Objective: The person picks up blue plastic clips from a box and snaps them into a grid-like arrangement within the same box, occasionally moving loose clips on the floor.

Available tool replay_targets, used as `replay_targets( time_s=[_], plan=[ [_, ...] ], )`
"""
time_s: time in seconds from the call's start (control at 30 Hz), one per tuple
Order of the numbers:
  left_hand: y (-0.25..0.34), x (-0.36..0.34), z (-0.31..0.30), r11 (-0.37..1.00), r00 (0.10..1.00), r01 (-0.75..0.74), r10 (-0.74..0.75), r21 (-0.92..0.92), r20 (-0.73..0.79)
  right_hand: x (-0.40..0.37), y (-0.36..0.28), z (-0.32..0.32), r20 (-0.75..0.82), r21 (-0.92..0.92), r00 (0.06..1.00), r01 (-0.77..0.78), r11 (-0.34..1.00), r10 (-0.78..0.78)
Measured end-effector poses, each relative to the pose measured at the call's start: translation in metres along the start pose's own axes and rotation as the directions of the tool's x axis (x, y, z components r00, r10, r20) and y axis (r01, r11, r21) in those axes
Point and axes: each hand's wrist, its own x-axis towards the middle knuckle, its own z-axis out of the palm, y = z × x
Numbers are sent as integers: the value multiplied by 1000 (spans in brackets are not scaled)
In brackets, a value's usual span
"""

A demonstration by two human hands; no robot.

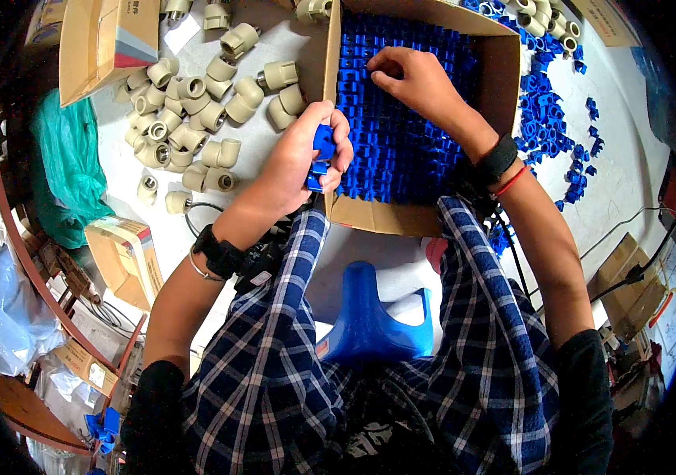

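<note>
A cardboard box (385, 216) stands in front of me, filled with blue plastic pipe clips (401, 150) set in close rows. My left hand (302, 154) is closed around a few loose blue clips (323, 142) beside the box's left wall; one pokes out below the fingers. Over the upper left of the rows is my right hand (417, 77), its thumb and forefinger curled together near the clips. Whatever is between those fingertips, if anything, is too hidden to make out.
Beige pipe elbows (191, 103) lie heaped on the floor to the left. Loose blue clips (543, 119) are scattered right of the box. A blue plastic stool (361, 309) is between my legs. Smaller cardboard boxes (108, 47) and a green plastic bag (69, 170) sit at left.
</note>
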Motion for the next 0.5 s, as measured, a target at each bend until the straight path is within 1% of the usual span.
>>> replay_targets(
  time_s=[0.13,0.33,0.4,0.43,0.5],
  plan=[
    [0,-1,0,1000,1000,-3,3,0,0,0,1,0,11,11,1000,19,1000,-19],
    [0,0,0,1000,1000,3,-3,9,-6,2,-4,-2,59,-20,997,-41,999,42],
    [1,-1,2,1000,1000,5,-5,9,-10,3,0,1,36,-61,997,76,995,-74],
    [1,-1,2,1000,1000,7,-7,8,-14,3,1,2,36,-61,997,76,995,-74],
    [-1,1,0,1000,1000,7,-7,4,-6,4,4,2,28,-64,992,122,990,-120]
  ],
)
